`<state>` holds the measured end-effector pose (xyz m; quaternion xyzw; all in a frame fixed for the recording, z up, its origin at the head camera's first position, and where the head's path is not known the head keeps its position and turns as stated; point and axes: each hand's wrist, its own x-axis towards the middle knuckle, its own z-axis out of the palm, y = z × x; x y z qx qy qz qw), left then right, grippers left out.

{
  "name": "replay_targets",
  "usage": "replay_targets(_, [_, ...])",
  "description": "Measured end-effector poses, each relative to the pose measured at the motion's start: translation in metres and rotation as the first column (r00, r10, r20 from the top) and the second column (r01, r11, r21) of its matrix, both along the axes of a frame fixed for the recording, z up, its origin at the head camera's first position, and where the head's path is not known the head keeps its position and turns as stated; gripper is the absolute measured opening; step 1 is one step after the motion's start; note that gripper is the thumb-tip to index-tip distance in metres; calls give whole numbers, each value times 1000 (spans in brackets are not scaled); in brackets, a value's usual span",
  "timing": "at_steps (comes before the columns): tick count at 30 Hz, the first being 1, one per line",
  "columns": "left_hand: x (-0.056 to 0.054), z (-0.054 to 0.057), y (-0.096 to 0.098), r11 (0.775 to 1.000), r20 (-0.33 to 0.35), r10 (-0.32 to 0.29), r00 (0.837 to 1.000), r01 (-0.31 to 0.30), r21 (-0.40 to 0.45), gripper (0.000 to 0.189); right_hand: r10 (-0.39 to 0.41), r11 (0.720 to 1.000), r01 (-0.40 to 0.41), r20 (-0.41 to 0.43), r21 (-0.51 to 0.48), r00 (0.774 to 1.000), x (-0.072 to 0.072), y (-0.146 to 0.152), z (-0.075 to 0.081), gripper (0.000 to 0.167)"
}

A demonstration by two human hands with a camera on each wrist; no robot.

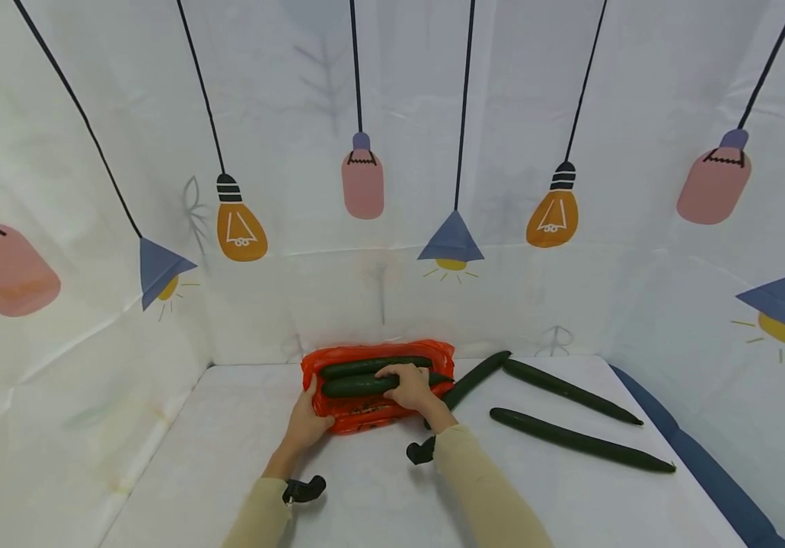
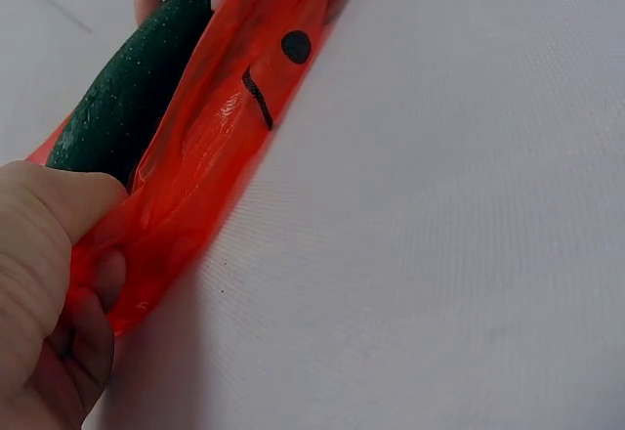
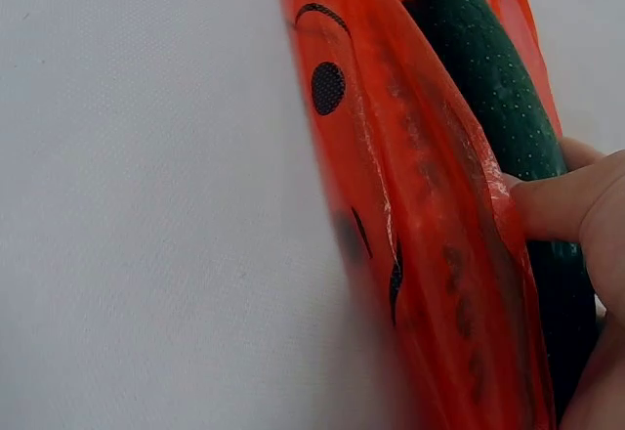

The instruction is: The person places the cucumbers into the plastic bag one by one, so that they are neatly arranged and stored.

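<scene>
A red plastic bag (image 1: 392, 417) with black markings lies spread at the back of the table, its mouth facing up. Two long dark green cucumbers lie side by side in it: a rear cucumber (image 1: 371, 365) and a front cucumber (image 1: 358, 387). My left hand (image 1: 306, 422) pinches the bag's left end, thumb over the edge and fingers beneath, as the left wrist view shows. My right hand (image 1: 409, 387) grips the front cucumber from above near its right part. In the right wrist view, the thumb (image 3: 552, 205) presses the cucumber's side beside the bag's edge.
To the right lie three more cucumbers: a slanted cucumber (image 1: 474, 380) close to the bag, a back cucumber (image 1: 570, 390) and a nearer cucumber (image 1: 580, 440). A white sheet printed with lamps (image 1: 452, 237) stands behind the white table (image 1: 378, 495).
</scene>
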<state>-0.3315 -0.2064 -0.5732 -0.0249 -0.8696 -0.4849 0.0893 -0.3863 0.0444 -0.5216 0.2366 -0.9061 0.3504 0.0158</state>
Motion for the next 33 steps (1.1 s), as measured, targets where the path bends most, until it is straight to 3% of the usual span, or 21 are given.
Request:
replay_targets(7, [2,1,3,1000,25,7,1000,-7,-8,100,-3,999,4,8,-36,1000,0,1,-6,34])
replay_targets(15, [2,0,5,1000,-2,2,1000,-2,-25,100,-21,1000,21,-10,-19,1000,-1,1,-10,34])
replay_targets(33, [0,2,4,1000,13,3,1000,-2,-30,100,-24,999,24,-26,38,999,-2,-13,-19,36])
